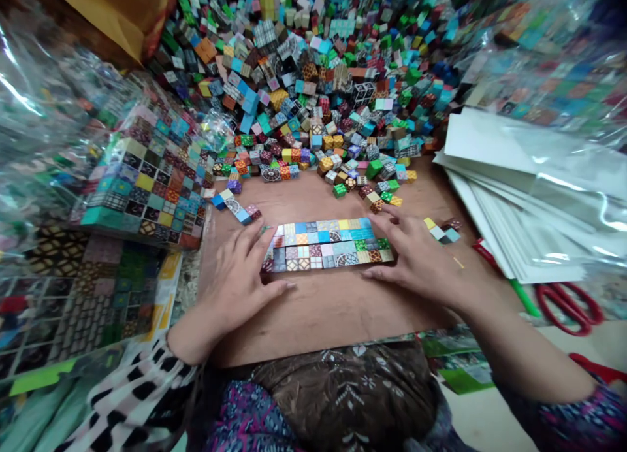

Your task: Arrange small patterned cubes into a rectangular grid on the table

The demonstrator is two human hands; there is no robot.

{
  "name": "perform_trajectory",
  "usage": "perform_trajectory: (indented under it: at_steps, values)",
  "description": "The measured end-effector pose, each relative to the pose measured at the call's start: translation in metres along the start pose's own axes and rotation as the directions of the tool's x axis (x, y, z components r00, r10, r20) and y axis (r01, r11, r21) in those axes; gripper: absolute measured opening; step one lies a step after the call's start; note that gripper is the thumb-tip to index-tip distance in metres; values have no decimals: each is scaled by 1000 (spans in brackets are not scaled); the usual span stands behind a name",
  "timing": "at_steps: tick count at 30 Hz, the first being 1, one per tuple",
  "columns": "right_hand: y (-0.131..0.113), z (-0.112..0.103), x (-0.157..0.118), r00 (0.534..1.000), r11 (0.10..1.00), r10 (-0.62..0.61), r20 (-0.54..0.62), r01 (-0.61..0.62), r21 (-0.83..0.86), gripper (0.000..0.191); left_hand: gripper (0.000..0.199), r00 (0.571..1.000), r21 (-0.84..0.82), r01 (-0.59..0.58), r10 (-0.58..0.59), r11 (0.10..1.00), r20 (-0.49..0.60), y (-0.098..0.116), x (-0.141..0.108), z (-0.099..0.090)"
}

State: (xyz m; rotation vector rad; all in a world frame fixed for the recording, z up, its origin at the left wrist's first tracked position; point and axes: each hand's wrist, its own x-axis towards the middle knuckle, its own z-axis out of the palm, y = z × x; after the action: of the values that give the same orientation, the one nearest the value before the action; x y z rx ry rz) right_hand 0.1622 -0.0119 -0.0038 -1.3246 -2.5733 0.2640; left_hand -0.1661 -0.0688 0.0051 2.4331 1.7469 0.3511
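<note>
A flat block of small patterned cubes (328,245), several rows deep, lies on the brown wooden board (313,315). My left hand (242,266) is at its left end, fingers against the cubes and thumb spread toward me. At the right end, my right hand (411,253) touches the cubes with thumb and forefinger apart. The two hands frame the block from both sides, and it rests on the board between them. Part of its left end is hidden under my left fingers.
A large heap of loose cubes (313,80) covers the back. A plastic-wrapped cube stack (147,171) stands left. White sheets (494,197), a green pen (525,298) and red-handled scissors (571,308) lie right. Small cube groups sit near both hands.
</note>
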Motion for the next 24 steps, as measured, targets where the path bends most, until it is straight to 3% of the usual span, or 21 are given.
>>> perform_trajectory:
  at_steps: [3, 6, 11, 17, 24]
  values:
    - [2, -5, 12, 992, 998, -55, 112, 55, 5, 98, 99, 996, 43, 20, -24, 999, 92, 6, 15, 0]
    - [-3, -6, 23, 982, 996, -77, 172, 82, -27, 97, 106, 994, 53, 12, -18, 999, 110, 12, 30, 1]
    - [-11, 1, 32, 982, 991, -80, 169, 96, -90, 87, 91, 991, 43, -32, 26, 999, 128, 16, 41, 7]
    - [-17, 12, 25, 990, 994, -94, 102, 99, -47, 82, 84, 992, -2, -60, 59, 998, 113, 13, 34, 14]
    - [-34, 3, 13, 986, 984, -98, 133, 116, -139, 80, 87, 986, 9, -90, 88, 996, 142, 20, 18, 5]
